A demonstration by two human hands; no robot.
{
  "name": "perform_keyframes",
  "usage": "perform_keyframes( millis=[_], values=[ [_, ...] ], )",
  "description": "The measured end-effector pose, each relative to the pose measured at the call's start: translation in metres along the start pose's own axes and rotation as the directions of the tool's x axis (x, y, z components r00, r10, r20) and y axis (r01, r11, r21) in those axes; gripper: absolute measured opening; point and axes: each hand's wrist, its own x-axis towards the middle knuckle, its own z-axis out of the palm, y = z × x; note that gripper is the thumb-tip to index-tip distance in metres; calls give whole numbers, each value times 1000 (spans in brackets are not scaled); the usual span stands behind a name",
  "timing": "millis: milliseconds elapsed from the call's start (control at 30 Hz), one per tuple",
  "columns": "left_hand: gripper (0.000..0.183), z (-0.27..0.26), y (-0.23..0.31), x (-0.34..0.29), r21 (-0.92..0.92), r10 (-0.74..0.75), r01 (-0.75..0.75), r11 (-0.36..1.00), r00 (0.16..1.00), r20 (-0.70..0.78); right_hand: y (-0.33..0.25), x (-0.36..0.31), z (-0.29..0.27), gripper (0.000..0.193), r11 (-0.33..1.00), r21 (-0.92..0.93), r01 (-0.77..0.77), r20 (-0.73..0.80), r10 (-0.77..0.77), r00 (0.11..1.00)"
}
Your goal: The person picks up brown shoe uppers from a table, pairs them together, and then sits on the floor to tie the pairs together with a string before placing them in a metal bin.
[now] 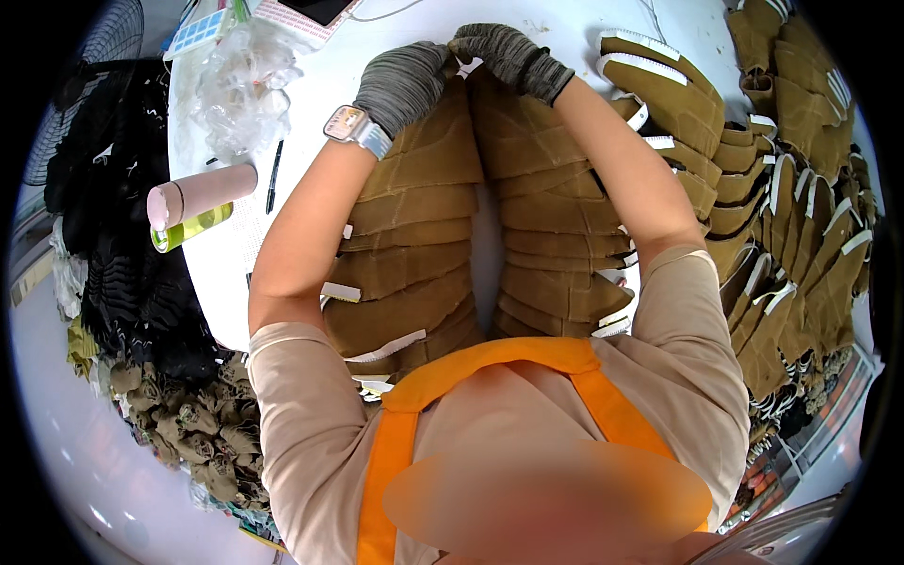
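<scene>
In grey knit work gloves, my left hand [405, 83] and my right hand [504, 58] meet at the far end of two rows of brown suede-like stitched pieces. The fingers of both are closed, fingertip to fingertip, over a small whitish bit that I cannot make out. Below them, the left row of brown pieces [414, 202] and the right row of brown pieces [546, 207] lie overlapping toward my body, with a narrow gap between. White strips show along some edges. A watch sits on my left wrist.
More brown pieces with white edging [659, 94] are heaped at the right. On the left of the white table [325, 89] are crumpled clear plastic bags [247, 89], a pink bottle [202, 196], a green-yellow bottle [193, 226] and a black pen [274, 177]. Black piles [141, 245] stand beyond.
</scene>
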Motion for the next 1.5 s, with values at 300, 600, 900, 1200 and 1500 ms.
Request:
perform_keyframes(
  millis=[300, 600, 900, 1200, 1500],
  values=[
    [14, 14, -8, -10, 185, 104, -96, 978, 994, -36, 12, -10, -12, 28, 685, -724, 85, 174, 62, 983],
    [22, 34, -16, -11, -913, -57, 59, 403, 998, 40, -6, -26, -19, 24, 721, 684, -106, 14, 133, 991],
    [21, -3, -17, -7, -864, 197, 12, 504, 972, 128, -18, -33, -35, 32, 572, 820, 16, 60, -114, 992],
    [26, -31, -6, 9, -720, 359, -148, 678, 922, 149, -39, -25, -39, 18, 806, 584, 95, -52, -80, 995],
    [28, -10, -27, 17, -574, 423, -225, 787, 875, 237, 6, -40, -22, 28, 992, 77, 104, -130, -93, 987]
  ],
)
